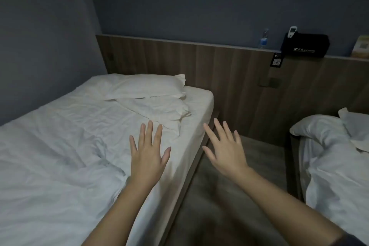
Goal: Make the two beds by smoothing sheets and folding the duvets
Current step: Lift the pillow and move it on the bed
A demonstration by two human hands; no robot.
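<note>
Head view shows both hands empty, so the risks lie in the next contact. Hazard one: a flat sweep by the left hand (148,158) pushes creases ahead of the fingertips toward the lower pillow (159,111) instead of flattening them; cause, slack in the sheet (95,118) with no tension held at the mattress edge. Hazard two: the duvet (50,166), bunched to the left of the left-hand fingers, is likely to drag the sheet along if pulled by one corner only. Hazard three: the right hand (225,154) is off the mattress, over the floor (229,205), and gives no counter-hold. Finger state, left hand: all fingers straight and spread, palm down, gripping nothing; whether the palm touches the sheet or hovers just above it cannot be told in this dim light. Finger state, right hand: fingers straight and fanned, gripping nothing. Condition of the left bed (185,156): sheet white, fitted over the mattress corner beyond the fingertips, heavily wrinkled ahead of and left of the left-hand fingers. The upper pillow (147,86) lies beyond the fingertips at the head end and overlaps the lower pillow, which sits askew. The right bed (294,166), well to the right of the right-hand fingers, carries a rumpled right-bed duvet (339,181) and a right-bed pillow (319,128); neither bed is made yet.
</note>
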